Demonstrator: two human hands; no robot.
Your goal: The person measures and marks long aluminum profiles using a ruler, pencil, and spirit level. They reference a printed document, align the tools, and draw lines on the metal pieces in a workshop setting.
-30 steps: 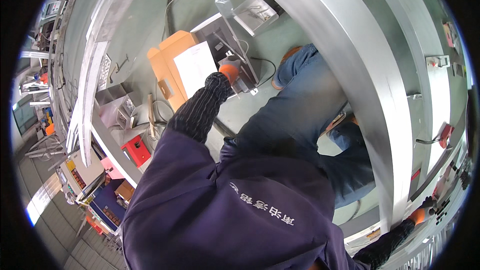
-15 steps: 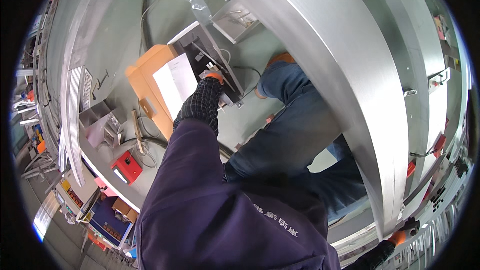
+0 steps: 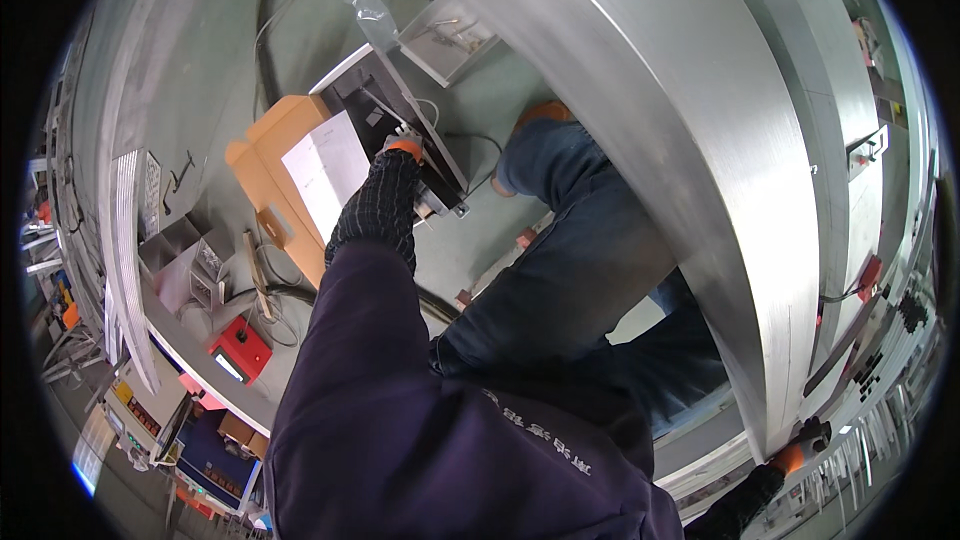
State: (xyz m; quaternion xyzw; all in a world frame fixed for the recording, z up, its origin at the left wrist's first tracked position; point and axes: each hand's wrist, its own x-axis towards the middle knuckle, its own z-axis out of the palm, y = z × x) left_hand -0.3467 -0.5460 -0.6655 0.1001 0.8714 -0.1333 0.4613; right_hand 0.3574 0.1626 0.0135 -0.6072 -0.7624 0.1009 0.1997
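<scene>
My left hand (image 3: 404,146), in a grey glove with an orange cuff, reaches into an open dark-lined box (image 3: 352,90). Its fingers look closed near thin metal rods (image 3: 380,103) in the box; what they hold is hidden. A white paper sheet (image 3: 326,172) lies beside the left forearm, over a brown cardboard piece (image 3: 262,155). Far off at the lower right, my right hand (image 3: 803,443), in a dark glove with an orange cuff, is beside the lower end of a large silver metal beam (image 3: 690,90). Its fingers are too small and dark to read.
A small metal tray (image 3: 445,38) with loose hardware and a clear plastic bag (image 3: 370,15) lie beyond the box. A red box (image 3: 240,348), metal profile offcuts (image 3: 190,265) and cables (image 3: 268,35) are at left. My bent leg (image 3: 570,270) is beside the beam.
The whole view has shifted slightly, so the box and left hand appear a little further left. My left hand stays in the box; my right hand stays by the beam's end.
</scene>
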